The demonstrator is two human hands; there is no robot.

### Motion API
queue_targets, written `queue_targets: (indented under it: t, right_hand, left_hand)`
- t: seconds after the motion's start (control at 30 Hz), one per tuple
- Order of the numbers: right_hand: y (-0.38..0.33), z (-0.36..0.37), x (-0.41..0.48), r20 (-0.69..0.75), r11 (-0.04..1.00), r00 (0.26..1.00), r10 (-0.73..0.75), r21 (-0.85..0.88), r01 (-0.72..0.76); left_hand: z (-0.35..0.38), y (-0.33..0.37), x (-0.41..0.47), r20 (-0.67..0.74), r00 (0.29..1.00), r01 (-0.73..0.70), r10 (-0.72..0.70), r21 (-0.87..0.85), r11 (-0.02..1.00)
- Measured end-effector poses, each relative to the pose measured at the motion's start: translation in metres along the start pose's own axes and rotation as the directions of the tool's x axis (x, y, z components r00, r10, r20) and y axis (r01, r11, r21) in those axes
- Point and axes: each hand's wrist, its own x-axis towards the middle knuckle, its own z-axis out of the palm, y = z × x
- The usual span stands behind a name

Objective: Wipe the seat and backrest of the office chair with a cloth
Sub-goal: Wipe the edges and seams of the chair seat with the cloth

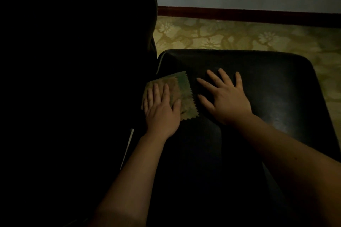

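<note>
Under the fingers of your left hand (162, 114) lies a matt, soft-looking cloth (181, 95) with pinked edges. Under the fingers of your right hand (227, 101) the seat (273, 82) is smooth black leather-like upholstery with a dull sheen. Beyond your fingertips, matt patterned carpet (230, 36) meets dark wood skirting (239, 13).

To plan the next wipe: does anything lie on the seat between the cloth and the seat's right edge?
Yes. The right hand rests flat on the seat just right of the cloth, which the left hand presses down.
</note>
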Motion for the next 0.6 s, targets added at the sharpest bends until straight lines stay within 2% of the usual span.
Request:
queue_targets:
  t: [0.27,0.5,0.6]
  right_hand:
    - [0.001,-0.004,0.004,0.02,1.0,1.0,0.0,0.012,0.0]
    - [0.023,-0.012,0.024,0.06,1.0,0.998,0.0,-0.011,0.001]
    - [0.023,-0.009,0.021,0.049,1.0,0.999,-0.007,-0.007,0.008]
  left_hand:
    - [-0.006,0.025,0.053,0.022,1.0,-0.002,0.003,-0.021,1.0]
    - [0.006,0.008,0.01,-0.038,0.999,-0.029,0.03,0.018,0.999]
    - [0.006,0.009,0.017,-0.029,0.999,-0.025,0.026,0.034,0.999]
